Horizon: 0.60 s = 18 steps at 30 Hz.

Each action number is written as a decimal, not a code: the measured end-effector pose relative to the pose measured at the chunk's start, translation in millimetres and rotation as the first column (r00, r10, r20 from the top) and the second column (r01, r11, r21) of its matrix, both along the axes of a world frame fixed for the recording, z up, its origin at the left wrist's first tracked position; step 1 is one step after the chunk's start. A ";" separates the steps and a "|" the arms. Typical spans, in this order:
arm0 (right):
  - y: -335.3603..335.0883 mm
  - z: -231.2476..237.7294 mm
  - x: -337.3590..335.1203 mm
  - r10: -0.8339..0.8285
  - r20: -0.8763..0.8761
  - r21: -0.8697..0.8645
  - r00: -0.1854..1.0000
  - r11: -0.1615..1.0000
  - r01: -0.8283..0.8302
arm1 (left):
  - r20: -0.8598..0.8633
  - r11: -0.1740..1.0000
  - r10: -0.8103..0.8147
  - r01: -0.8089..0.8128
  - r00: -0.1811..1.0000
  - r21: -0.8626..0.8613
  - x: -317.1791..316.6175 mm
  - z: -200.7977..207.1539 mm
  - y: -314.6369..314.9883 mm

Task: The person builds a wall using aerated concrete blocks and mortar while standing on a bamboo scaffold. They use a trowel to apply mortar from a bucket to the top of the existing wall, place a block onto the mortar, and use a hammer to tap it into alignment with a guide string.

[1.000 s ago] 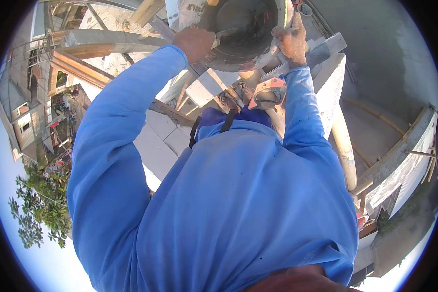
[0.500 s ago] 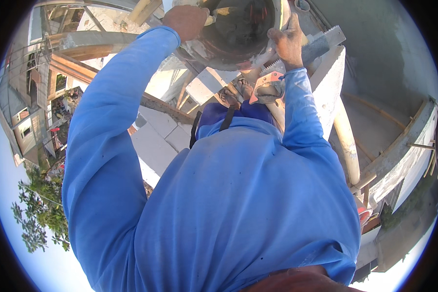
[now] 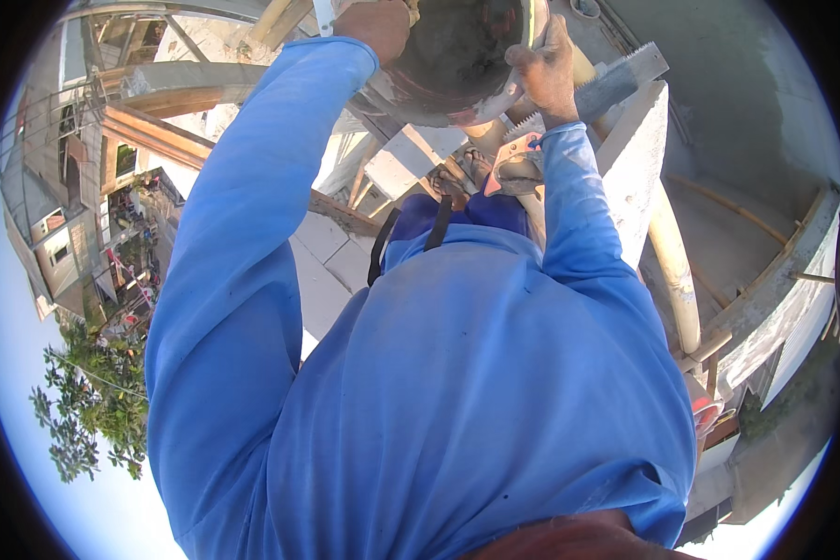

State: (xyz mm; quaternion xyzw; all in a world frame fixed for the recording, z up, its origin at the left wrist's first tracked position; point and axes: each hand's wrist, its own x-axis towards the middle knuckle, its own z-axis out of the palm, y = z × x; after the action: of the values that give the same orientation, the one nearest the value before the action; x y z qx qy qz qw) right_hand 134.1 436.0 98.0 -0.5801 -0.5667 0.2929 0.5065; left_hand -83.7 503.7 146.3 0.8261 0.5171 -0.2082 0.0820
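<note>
My right hand (image 3: 549,77) grips the right rim of a round dark bucket (image 3: 457,56) tilted toward me, its inside coated with grey wet mortar. My left hand (image 3: 375,28) is closed at the bucket's left side; a small yellowish bit shows at its fingers, too hidden to name. A pale flat strip (image 3: 324,17) shows just left of that hand. Beside and below my right hand lies a hand saw (image 3: 621,79) with a toothed grey blade and an orange handle (image 3: 511,159), partly behind my right wrist.
A white wall edge (image 3: 635,168) and a bamboo pole (image 3: 672,266) stand to the right, with a grey floor area (image 3: 728,219) beyond. Pale blocks (image 3: 406,166) lie below, near my feet (image 3: 453,187). Wooden beams (image 3: 159,135) cross at the left. A small pail (image 3: 584,8) sits at the top.
My left hand has moved right along the bucket, and the yellow piece seen inside the bucket earlier is now mostly out of sight. My right hand still grips the rim, slightly shifted.
</note>
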 end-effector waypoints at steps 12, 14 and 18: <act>1.1 19.2 -6.6 0.017 -0.222 -0.070 0.975 0.997 -0.033 | 0.091 0.911 -0.175 0.126 0.980 0.393 27.4 3.6 10.5; -4.7 12.0 -0.5 0.004 -0.148 -0.055 0.989 0.998 -0.012 | 0.000 0.855 -0.402 0.375 0.916 0.358 54.8 -5.3 0.5; 2.5 3.8 2.2 -0.025 -0.145 -0.048 0.989 0.999 0.018 | -0.076 0.962 -0.262 0.267 0.962 0.056 32.2 12.3 -43.1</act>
State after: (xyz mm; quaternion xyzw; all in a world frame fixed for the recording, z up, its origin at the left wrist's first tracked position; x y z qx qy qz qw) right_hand 136.3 438.5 101.8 -0.5749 -0.5148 0.3423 0.5360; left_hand -51.5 460.6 158.5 0.8825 0.4112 -0.2281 0.0087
